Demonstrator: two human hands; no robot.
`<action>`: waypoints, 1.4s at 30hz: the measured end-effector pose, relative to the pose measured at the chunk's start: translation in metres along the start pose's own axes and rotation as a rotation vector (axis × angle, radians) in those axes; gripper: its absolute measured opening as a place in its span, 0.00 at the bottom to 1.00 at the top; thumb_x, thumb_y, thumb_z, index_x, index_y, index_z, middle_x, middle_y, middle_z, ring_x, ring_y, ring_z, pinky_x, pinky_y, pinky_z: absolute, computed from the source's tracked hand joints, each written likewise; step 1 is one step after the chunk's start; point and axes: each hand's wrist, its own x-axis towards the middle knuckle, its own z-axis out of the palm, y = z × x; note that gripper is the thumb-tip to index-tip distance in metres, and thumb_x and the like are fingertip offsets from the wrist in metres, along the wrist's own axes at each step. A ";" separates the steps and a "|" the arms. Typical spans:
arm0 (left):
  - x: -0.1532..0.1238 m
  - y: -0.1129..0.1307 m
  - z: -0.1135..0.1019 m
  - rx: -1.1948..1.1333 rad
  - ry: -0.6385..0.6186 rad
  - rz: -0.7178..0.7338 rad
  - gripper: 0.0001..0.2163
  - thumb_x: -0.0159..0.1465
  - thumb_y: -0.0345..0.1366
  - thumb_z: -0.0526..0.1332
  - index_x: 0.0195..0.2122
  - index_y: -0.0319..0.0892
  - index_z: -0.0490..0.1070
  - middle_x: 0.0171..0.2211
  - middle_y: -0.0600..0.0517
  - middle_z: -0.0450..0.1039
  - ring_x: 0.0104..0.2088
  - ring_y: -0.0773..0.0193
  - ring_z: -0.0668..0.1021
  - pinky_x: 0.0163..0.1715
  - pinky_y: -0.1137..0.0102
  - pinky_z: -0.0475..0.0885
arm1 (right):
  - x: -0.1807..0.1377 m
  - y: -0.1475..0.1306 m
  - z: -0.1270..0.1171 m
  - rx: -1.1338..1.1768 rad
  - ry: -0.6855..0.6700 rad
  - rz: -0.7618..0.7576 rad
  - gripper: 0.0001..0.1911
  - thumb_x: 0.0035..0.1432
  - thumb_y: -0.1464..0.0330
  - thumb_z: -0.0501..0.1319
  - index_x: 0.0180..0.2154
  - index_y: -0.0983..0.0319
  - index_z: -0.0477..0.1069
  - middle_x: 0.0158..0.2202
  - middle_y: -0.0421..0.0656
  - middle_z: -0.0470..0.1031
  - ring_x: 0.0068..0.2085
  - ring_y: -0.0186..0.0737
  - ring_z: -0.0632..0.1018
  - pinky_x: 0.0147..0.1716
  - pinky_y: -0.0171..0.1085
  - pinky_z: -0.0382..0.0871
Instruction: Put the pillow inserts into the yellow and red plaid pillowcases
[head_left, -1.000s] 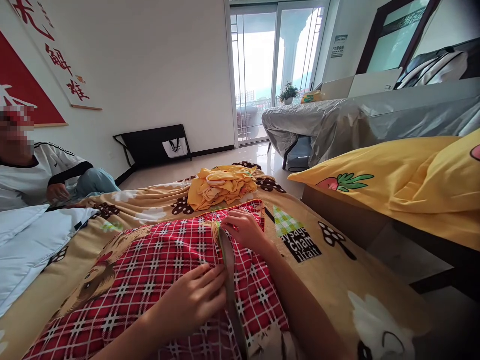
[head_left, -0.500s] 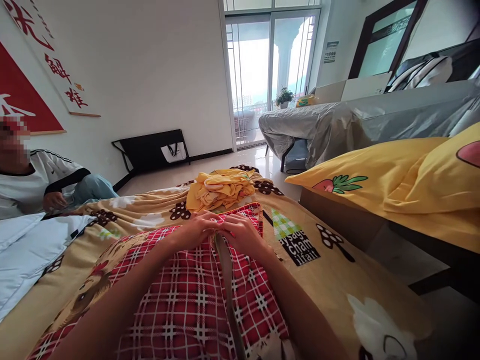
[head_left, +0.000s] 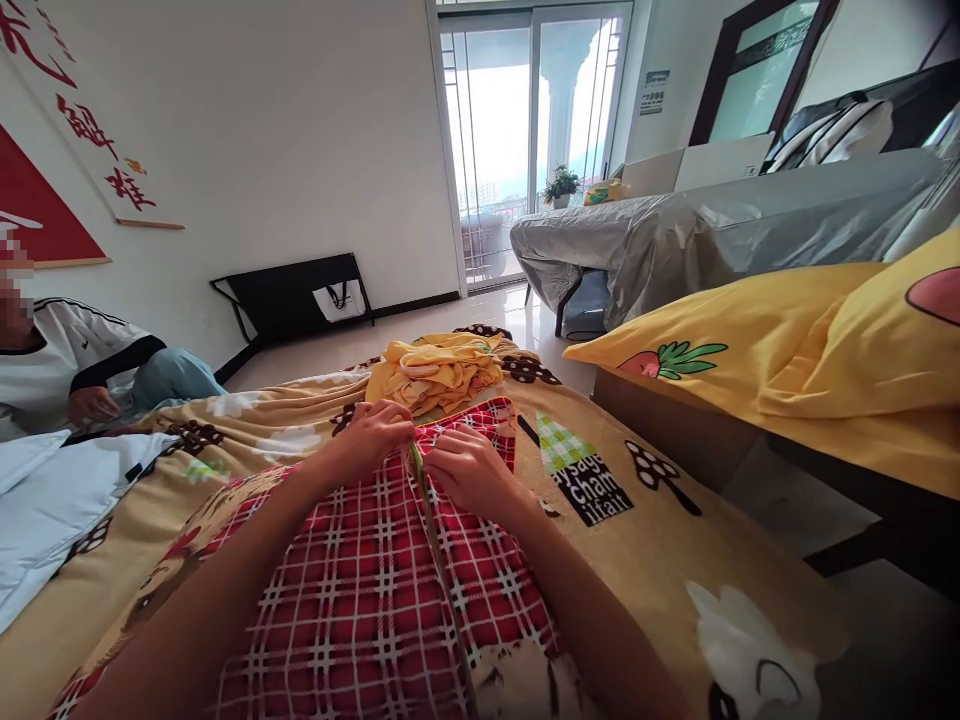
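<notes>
A red plaid pillowcase [head_left: 352, 590] with white lines and a printed animal lies in front of me, and a long slit runs along its length. At the far end of that slit, my left hand [head_left: 379, 430] pinches the fabric edge. My right hand [head_left: 465, 468] is closed on the opposite edge, just right of the slit, slightly nearer to me. A narrow greenish strip shows between the fingers; whether a zip pull is there I cannot make out. Just beyond my hands sits a crumpled heap of yellow cloth [head_left: 439, 365].
Beneath everything spreads a tan patterned blanket [head_left: 600, 590]. White pillows [head_left: 67, 510] lie at the left, near a seated person [head_left: 97, 370]. Yellow carrot-print pillows [head_left: 810, 350] rest on a brown box [head_left: 667, 430] at the right. Behind stands a plastic-covered table [head_left: 600, 235].
My hands have drawn slightly apart, the left moving up and left, the right a little down. The slit in the pillowcase looks narrower. The view has shifted slightly.
</notes>
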 end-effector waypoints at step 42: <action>-0.053 0.074 0.010 -0.285 0.210 0.075 0.16 0.59 0.22 0.52 0.45 0.44 0.67 0.46 0.51 0.74 0.48 0.62 0.73 0.51 0.64 0.65 | -0.008 -0.014 -0.034 0.108 -0.157 -0.081 0.14 0.65 0.72 0.55 0.26 0.61 0.68 0.27 0.38 0.72 0.31 0.33 0.67 0.36 0.34 0.58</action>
